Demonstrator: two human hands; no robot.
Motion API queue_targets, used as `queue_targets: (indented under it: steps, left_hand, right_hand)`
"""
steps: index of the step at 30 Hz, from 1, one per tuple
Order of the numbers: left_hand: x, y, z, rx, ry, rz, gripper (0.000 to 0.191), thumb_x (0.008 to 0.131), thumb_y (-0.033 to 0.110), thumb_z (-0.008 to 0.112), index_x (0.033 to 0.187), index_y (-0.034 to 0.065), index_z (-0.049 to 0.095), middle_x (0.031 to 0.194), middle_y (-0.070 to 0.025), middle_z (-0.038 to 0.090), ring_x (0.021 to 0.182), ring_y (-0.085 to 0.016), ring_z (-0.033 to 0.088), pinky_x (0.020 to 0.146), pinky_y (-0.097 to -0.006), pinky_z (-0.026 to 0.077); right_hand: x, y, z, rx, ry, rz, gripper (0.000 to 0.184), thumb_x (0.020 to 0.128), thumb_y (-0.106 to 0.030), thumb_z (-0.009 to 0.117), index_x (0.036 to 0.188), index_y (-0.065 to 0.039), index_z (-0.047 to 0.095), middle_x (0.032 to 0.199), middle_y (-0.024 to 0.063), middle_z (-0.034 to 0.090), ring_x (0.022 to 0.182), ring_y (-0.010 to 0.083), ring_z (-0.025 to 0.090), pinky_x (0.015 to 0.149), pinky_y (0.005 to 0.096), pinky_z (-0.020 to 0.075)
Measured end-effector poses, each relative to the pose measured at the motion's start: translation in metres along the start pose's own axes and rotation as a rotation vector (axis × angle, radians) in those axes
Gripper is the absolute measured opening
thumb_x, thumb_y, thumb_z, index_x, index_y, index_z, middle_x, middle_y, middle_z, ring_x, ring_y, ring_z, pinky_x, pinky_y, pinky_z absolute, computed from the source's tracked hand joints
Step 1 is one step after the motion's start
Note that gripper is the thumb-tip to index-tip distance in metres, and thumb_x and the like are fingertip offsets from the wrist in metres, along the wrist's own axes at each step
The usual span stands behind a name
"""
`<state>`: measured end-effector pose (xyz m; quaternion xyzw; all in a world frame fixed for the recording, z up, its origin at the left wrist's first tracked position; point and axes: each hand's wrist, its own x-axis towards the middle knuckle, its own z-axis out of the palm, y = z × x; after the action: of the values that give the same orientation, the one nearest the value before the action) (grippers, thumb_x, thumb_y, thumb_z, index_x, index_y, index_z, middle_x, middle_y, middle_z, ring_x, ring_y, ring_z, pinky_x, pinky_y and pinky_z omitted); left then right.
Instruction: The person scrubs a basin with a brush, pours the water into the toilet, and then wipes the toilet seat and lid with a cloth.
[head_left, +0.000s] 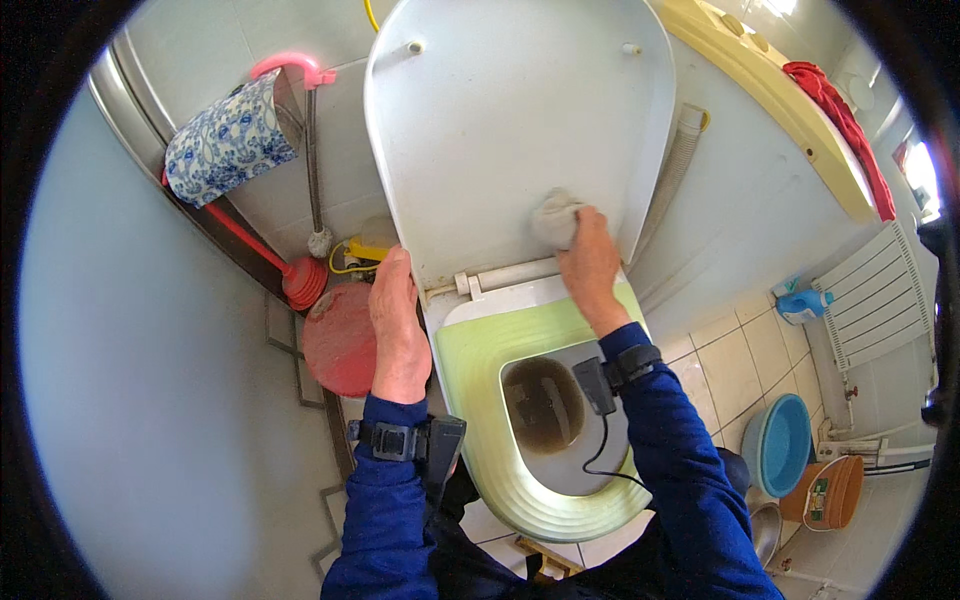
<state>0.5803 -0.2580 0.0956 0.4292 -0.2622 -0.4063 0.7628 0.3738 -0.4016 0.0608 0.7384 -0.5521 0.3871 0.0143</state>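
Observation:
My right hand (591, 262) grips a crumpled whitish cloth (556, 219) and presses it to the lower right of the raised white toilet lid (510, 120). The cloth looks slightly blurred. At the lid's lower left edge, my left hand (396, 322) rests with its fingers pointing up along the side. Below the hinge bar (517, 274) lies the toilet seat, covered by a pale green ring pad (469, 375). Brownish water (541, 405) shows in the bowl.
Left of the toilet stand a red plunger (304, 281), a toilet brush (319, 240) and a red round lid (339, 341). At right are a yellowish appliance top (780, 97), a white radiator (874, 296), a blue bottle (802, 306), a blue basin (784, 446) and an orange bucket (840, 491).

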Motion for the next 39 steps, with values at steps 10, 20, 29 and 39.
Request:
queue_targets:
  steps: [10,20,29,39]
  left_hand:
    - [0.008,-0.001,-0.005,-0.162,0.074,-0.11,0.044,0.106,0.032,0.051,0.136,-0.0008,0.055,0.137,-0.0087,0.058,0.127,-0.019,0.053,0.111,-0.0345,0.038]
    - [0.004,0.007,0.001,-0.042,-0.026,-0.074,0.051,0.108,0.037,0.04,0.138,-0.0018,0.053,0.141,-0.012,0.056,0.131,-0.022,0.051,0.112,-0.0365,0.037]
    - [0.005,-0.001,-0.002,-0.015,0.064,-0.061,0.044,0.108,0.035,0.046,0.132,0.0001,0.057,0.136,-0.0089,0.059,0.127,-0.02,0.053,0.111,-0.0338,0.038]
    - [0.005,-0.011,-0.005,0.04,0.045,-0.016,0.04,0.108,0.034,0.047,0.133,0.0041,0.056,0.138,-0.0073,0.058,0.13,-0.019,0.05,0.113,-0.0354,0.034]
  right_hand:
    - [-0.05,-0.13,0.039,0.123,-0.143,-0.18,0.041,0.07,0.003,0.072,0.104,-0.01,0.052,0.099,0.0143,0.057,0.088,0.0371,0.065,0.068,0.0477,0.0555]
    - [-0.031,-0.115,-0.001,1.127,-0.612,0.211,0.062,0.072,-0.016,0.08,0.125,0.002,0.052,0.114,0.0198,0.066,0.111,0.0303,0.064,0.096,0.0401,0.0493]
    - [0.027,-0.022,-0.066,1.135,-0.187,0.304,0.044,0.083,-0.013,0.076,0.123,-0.005,0.06,0.108,0.0049,0.068,0.094,0.016,0.067,0.078,0.0306,0.0567]
    - [0.042,-0.035,-0.003,0.835,0.063,0.299,0.048,0.077,-0.016,0.08,0.12,-0.002,0.061,0.106,0.0163,0.072,0.096,0.0317,0.07,0.087,0.0406,0.0535]
